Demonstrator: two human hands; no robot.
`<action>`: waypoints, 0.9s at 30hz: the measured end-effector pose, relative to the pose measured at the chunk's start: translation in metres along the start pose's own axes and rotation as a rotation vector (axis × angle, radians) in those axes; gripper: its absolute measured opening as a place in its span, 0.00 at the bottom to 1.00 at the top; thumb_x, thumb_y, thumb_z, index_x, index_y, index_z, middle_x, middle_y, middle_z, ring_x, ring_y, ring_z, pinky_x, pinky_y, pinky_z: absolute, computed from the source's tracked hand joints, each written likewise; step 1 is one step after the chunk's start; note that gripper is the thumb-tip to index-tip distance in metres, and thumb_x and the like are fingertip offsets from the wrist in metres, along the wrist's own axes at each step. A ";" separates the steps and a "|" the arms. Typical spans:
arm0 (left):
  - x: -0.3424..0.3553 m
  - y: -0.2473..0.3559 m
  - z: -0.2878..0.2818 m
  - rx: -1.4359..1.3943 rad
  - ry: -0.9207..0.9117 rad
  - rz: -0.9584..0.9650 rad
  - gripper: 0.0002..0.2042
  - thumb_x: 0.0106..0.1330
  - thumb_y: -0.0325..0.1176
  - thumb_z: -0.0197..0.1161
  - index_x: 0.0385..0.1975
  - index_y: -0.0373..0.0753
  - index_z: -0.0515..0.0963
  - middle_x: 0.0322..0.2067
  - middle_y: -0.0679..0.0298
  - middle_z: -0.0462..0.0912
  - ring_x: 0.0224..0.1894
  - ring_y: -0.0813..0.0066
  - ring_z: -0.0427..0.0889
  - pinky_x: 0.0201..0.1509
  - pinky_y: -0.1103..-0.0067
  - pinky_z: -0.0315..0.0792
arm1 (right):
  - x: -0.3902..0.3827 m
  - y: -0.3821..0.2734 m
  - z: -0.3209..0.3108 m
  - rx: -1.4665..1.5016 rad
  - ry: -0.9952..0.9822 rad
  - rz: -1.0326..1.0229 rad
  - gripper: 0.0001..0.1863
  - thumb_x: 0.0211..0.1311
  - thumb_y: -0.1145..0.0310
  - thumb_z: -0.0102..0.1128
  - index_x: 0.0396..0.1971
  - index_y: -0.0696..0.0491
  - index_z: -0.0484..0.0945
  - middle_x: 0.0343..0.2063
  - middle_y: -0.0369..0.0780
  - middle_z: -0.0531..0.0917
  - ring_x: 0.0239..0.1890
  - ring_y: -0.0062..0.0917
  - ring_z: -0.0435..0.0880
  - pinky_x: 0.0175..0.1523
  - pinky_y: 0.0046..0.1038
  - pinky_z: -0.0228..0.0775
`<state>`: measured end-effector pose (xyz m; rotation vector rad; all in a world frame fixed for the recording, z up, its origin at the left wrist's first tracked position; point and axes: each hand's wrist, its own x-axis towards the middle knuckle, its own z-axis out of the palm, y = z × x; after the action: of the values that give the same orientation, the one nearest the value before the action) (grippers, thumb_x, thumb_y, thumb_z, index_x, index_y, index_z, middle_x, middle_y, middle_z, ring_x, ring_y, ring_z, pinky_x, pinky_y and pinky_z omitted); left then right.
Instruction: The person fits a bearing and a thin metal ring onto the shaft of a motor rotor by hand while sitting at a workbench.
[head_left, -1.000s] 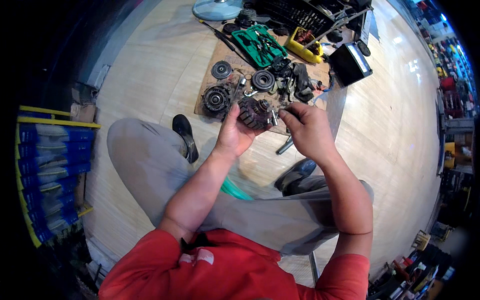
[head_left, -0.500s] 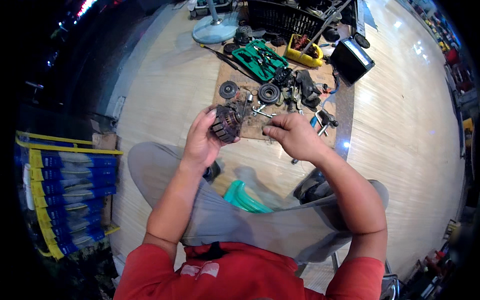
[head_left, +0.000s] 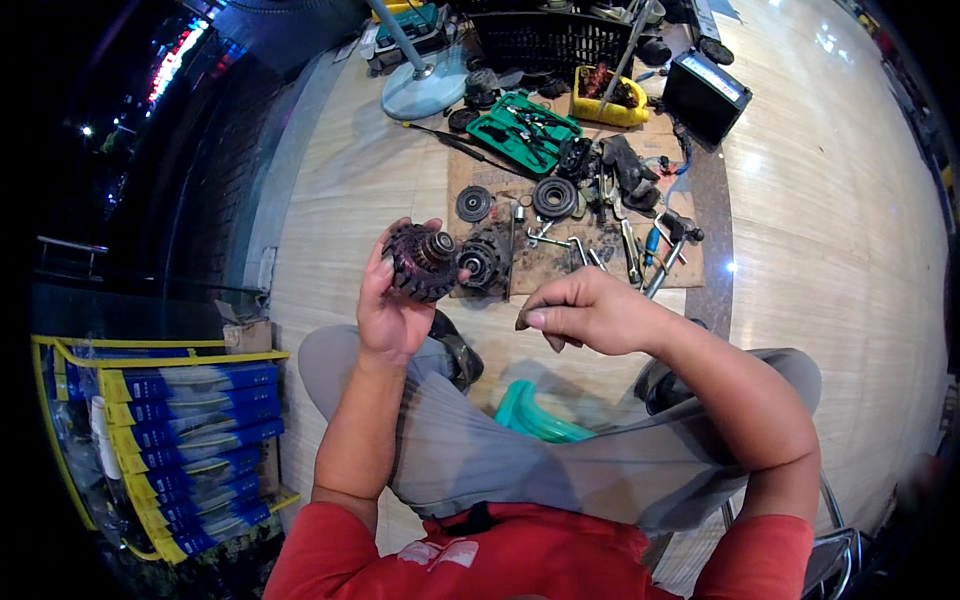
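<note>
Cradling a dark rotor (head_left: pixel 420 262) in curled left hand (head_left: pixel 392 305) fingers above the cardboard mat's (head_left: pixel 560 268) near-left corner; right hand (head_left: pixel 590 312) pinches shut, contents unclear; blue-yellow boxes (head_left: pixel 170 440) stacked far left.

1 green tool tray (head_left: pixel 523 128), 1 yellow tub (head_left: pixel 610 100), 1 black crate (head_left: pixel 545 40), 2 hands.

a sheet of cardboard (head_left: pixel 560 265) lies on the pale wood-plank floor (head_left: pixel 830 250), strewn with dark round parts and wrenches. a green tool tray (head_left: pixel 525 128) sits at its far edge, a yellow tub (head_left: pixel 610 100) just beside it. a black boxy battery (head_left: pixel 705 95) stands to the right. a fan base (head_left: pixel 425 90) rests near the tray. stacked blue-and-yellow boxes (head_left: pixel 170 440) fill a rack at left.
</note>
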<state>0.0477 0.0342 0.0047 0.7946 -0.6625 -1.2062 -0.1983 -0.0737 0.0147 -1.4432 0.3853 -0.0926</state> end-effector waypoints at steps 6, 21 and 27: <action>-0.003 0.000 0.007 0.109 0.081 0.110 0.29 0.61 0.41 0.57 0.63 0.41 0.59 0.61 0.48 0.66 0.60 0.48 0.71 0.58 0.50 0.71 | 0.009 0.022 0.008 0.174 -0.136 0.064 0.11 0.69 0.66 0.55 0.39 0.58 0.81 0.19 0.32 0.79 0.20 0.13 0.75 0.29 0.19 0.69; 0.000 0.005 -0.005 -0.028 0.092 0.151 0.29 0.60 0.42 0.58 0.62 0.42 0.63 0.62 0.47 0.65 0.63 0.43 0.67 0.60 0.48 0.69 | 0.030 0.028 0.030 0.199 -0.076 0.047 0.11 0.69 0.67 0.55 0.39 0.60 0.80 0.20 0.33 0.79 0.24 0.15 0.76 0.33 0.21 0.70; -0.002 0.006 -0.006 0.042 0.089 0.187 0.29 0.60 0.41 0.58 0.62 0.42 0.62 0.62 0.46 0.64 0.62 0.43 0.68 0.60 0.48 0.68 | 0.030 0.048 0.014 0.080 -0.064 -0.091 0.18 0.70 0.59 0.54 0.40 0.60 0.80 0.27 0.37 0.83 0.31 0.20 0.79 0.40 0.27 0.73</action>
<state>0.0554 0.0381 0.0065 0.7983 -0.6759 -0.9848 -0.1735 -0.0629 -0.0369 -1.3810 0.2602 -0.1335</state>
